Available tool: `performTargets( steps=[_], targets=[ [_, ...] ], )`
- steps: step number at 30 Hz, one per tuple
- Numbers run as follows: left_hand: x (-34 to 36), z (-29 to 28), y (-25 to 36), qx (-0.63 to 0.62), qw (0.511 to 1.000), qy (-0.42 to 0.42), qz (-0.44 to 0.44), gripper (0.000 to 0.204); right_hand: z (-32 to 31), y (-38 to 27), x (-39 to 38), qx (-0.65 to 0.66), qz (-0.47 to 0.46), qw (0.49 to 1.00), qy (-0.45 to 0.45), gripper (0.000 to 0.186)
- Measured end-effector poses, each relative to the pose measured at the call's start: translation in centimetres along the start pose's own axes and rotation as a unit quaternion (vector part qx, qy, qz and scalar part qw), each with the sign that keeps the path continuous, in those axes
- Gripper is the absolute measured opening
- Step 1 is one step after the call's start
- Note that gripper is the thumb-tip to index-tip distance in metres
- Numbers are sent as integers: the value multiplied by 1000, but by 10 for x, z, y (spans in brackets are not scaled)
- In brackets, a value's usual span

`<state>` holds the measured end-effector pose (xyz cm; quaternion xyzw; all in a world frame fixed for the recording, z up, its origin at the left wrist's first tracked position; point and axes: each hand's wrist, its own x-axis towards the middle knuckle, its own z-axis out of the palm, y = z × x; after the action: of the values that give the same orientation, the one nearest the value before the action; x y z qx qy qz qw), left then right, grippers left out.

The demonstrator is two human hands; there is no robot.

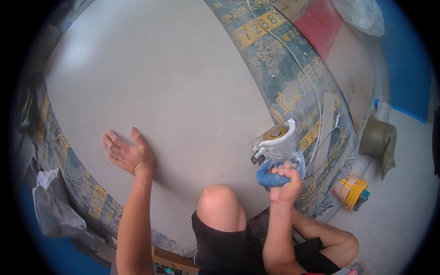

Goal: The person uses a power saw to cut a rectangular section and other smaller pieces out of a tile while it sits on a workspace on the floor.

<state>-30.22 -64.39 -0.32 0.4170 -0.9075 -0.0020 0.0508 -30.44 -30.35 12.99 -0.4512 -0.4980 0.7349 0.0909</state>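
A large pale grey tile [192, 87] lies flat across the middle of the view. My left hand [129, 153] rests on its left part, palm down with the fingers spread. At the tile's right edge, my right hand [288, 181] is wrapped round the blue handle of a handheld tile cutter [279, 149]. The cutter has a dusty pale metal guard and a round disc hub facing up. Whether its blade touches the tile is hard to make out. My bare knee [222, 204] is over the tile's near edge.
Dusty green printed protective sheeting [266, 59] lies under the tile. A pale cable [305, 73] and a narrow tile strip [326, 128] lie on it at right. Farther right are a yellow bucket [353, 191] and an olive bag [378, 142]. A grey sack [57, 206] sits at left.
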Motion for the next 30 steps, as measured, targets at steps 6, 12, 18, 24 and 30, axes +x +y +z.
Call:
performTargets(
  steps=[6,12,18,24,30],
  targets=[
    [0,-2,1,-1,1000,-11,-2,83,2,0,-4,1,7,1000,7,12],
    [0,-2,1,-1,1000,-15,-1,83,1,2,-6,1,13,1000,1,14],
    [0,-1,1,0,1000,-16,-3,83,-1,4,-9,4,18,1000,6,16],
    [1,-2,1,0,1000,-9,0,82,-4,6,-10,3,24,1000,-2,17],
    [0,-2,1,1,1000,-2,-2,82,-9,9,-11,2,38,999,-16,20]
  ],
)
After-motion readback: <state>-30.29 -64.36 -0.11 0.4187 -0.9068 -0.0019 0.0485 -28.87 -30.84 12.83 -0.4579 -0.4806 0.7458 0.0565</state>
